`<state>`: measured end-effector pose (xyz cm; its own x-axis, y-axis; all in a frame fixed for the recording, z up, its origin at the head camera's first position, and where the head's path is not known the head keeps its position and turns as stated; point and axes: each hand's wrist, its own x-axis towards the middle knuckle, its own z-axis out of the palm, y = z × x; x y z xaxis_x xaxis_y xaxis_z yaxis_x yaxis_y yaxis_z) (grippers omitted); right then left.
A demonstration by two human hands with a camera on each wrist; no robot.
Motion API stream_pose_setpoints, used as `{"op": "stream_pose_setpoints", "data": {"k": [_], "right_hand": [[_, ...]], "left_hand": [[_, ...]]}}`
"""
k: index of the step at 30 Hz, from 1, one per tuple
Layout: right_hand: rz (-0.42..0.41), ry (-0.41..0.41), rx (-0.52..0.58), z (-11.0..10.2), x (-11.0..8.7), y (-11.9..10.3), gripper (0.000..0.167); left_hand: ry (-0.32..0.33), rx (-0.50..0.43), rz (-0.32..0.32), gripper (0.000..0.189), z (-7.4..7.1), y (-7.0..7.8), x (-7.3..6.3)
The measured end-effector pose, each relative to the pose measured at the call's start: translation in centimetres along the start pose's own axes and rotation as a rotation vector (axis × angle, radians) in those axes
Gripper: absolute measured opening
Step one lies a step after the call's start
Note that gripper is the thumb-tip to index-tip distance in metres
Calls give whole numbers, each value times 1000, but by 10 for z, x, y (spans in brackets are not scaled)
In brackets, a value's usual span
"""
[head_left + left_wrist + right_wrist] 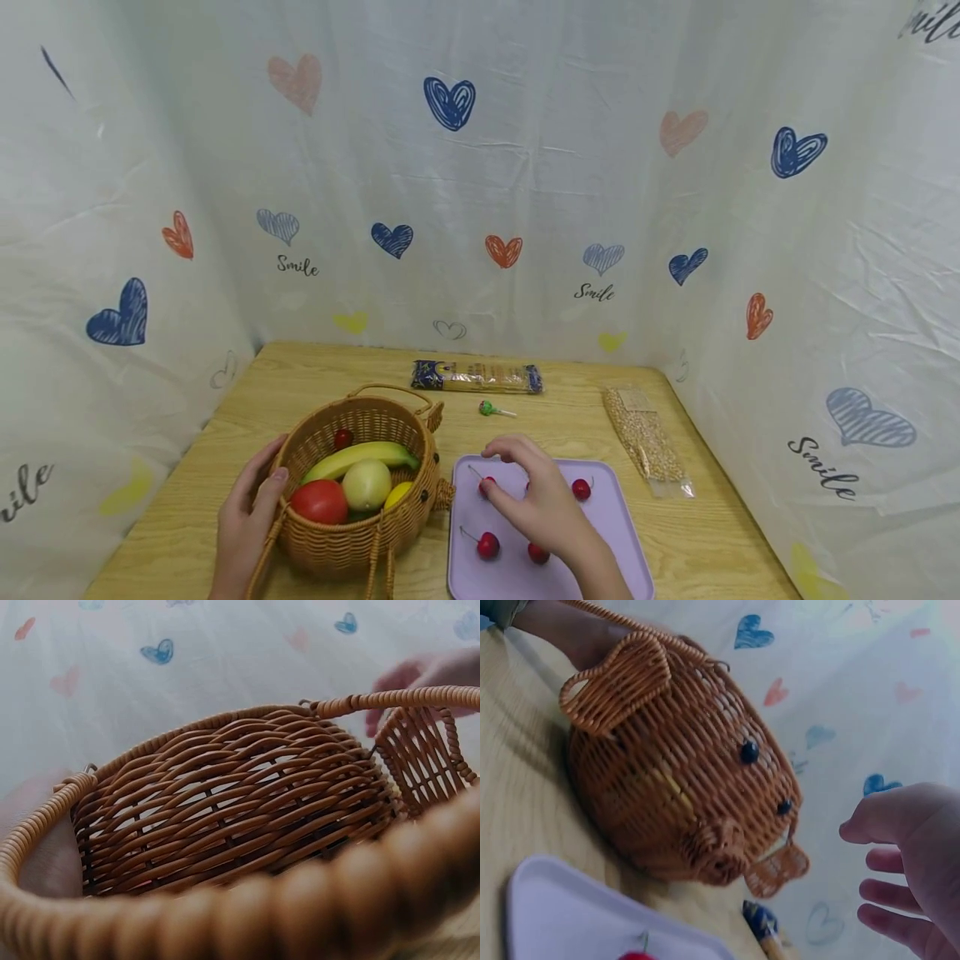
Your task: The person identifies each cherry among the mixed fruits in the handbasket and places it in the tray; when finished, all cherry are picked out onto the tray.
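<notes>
My left hand [247, 517] grips the left rim of a round wicker basket [405, 533], with the thumb up at the rim and the fingers along the outside. The basket has an animal face with a snout and ears, plain in the right wrist view. Inside lie a banana [360, 457], a red tomato [318, 502], a pale round fruit [367, 484], a yellow fruit [397, 494] and a cherry [343, 439]. My right hand [540, 500] hovers over a lilac tray [622, 550], fingers loosely bent, holding nothing. Several cherries [487, 546] with stems lie on the tray, one near the thumb tip.
A pasta packet [480, 377] lies at the back of the wooden table [570, 425], with a wrapped lollipop [491, 408] before it. A clear bag of pale grains [647, 437] lies at the right. A heart-printed curtain [525, 167] encloses the back and sides.
</notes>
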<state>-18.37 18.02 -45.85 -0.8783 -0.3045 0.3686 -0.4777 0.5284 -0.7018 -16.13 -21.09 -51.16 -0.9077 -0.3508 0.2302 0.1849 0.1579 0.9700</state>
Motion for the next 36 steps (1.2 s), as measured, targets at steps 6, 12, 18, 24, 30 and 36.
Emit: {"op": "stream_pose_setpoints", "data": {"k": [6,12,18,24,30,36], "right_hand": [[-95,-72,40,14,35,-21,42],[-176,-137,37,29,65,-38,35],[-185,-232,-1,45,89,-52,34],[-201,-361,-94,66,113,-65,35],[-214,-515,-205,92,132,-80,38],[-271,-594,-288,116,148,-86,32]], "left_hand": [[0,15,-8,47,0,0,-1],[5,12,3,46,0,0,-1],[-1,45,-10,46,0,0,-1],[-3,39,-22,46,-1,1,-1],[-9,27,-17,46,-2,0,0],[-8,-17,20,46,-2,0,-1]]}}
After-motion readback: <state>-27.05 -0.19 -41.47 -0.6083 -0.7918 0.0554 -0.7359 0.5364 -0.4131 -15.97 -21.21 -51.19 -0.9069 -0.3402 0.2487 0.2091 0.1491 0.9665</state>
